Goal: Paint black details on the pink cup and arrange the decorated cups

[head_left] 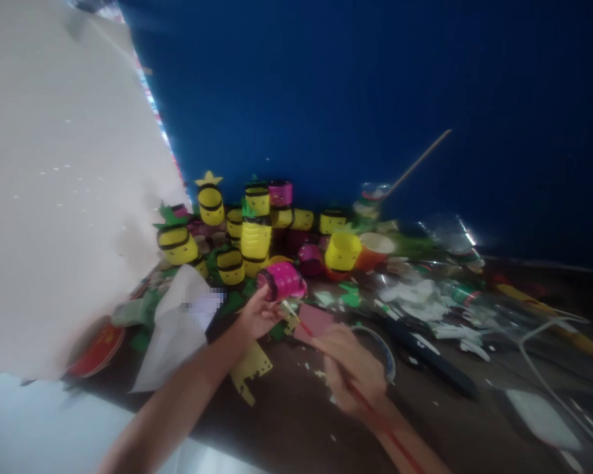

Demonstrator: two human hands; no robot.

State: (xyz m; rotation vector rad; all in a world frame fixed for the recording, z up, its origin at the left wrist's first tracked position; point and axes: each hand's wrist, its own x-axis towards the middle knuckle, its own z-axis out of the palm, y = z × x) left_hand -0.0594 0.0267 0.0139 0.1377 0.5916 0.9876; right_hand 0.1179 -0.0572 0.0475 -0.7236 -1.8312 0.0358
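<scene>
My left hand (261,315) grips a magenta ribbed cup (285,280) with a black rim band, tilted on its side. Between the fingers of my right hand (353,372) is a thin paintbrush (304,326) with a red handle, which runs back along my forearm. Its pale tip is close to the cup's lower edge; whether the two touch I cannot tell. Under the brush lies a pink paper square (313,322). A yellow paper scrap (252,368) with cut-out edges rests below my left wrist.
Several yellow cups with black bands, such as a ribbed one (255,237), stand behind my hands. To the right are a tape roll (389,359), a dark long tool (429,355), white scraps (415,299) and a white cable (538,362). White paper (178,329) sits left, by a red bowl (99,345).
</scene>
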